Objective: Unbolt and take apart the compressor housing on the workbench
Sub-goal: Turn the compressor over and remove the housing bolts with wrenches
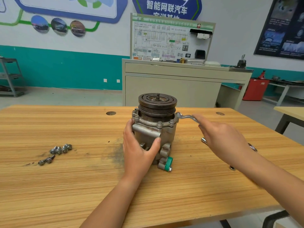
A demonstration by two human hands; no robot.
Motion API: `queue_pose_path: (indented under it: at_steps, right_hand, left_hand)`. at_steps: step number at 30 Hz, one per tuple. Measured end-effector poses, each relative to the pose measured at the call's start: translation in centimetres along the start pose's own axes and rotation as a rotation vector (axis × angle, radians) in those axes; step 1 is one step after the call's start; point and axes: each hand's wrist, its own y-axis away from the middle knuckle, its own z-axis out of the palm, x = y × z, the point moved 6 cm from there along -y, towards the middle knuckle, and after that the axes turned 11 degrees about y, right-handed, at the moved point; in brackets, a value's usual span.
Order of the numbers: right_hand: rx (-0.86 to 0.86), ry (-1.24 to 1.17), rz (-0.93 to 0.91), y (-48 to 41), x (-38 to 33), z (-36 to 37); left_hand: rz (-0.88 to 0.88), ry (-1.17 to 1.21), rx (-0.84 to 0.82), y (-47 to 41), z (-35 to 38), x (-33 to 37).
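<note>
Head cam: compressor housing (pixel 154 134) stands upright mid-bench (pixel 65 186), pulley up. My left hand (pixel 138 148) has its fingers wrapped round the housing's near-left side. My right hand (pixel 225 139), right of the housing, grips the wrench (pixel 187 116), handle running back to the housing's right rim. Wall sign (pixel 167 7) behind reads 智能网联汽车.

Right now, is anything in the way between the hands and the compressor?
No, nothing visible is. The left hand grips the compressor housing, and the right hand holds a wrench whose head reaches the housing's bolted rim on the right. The loose bolts lie off to the left, out of the way.
</note>
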Motion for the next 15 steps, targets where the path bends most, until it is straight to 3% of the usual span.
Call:
queue_pose_path:
  at_steps: [3,10,15]
  right_hand:
    - [-0.141,0.248,-0.023,0.2,-0.7,0.1]
    - [-0.239,0.242,-0.011,-1.7,-2.1,-0.5]
    - [-0.257,0.358,-0.128,-1.4,-3.9,-0.9]
  left_hand:
    - [-0.002,0.01,0.005,0.0,-0.1,0.1]
    - [0.011,-0.007,0.009,0.1,-0.2,0.2]
    - [0.012,-0.019,0.009,0.1,-0.1,0.1]
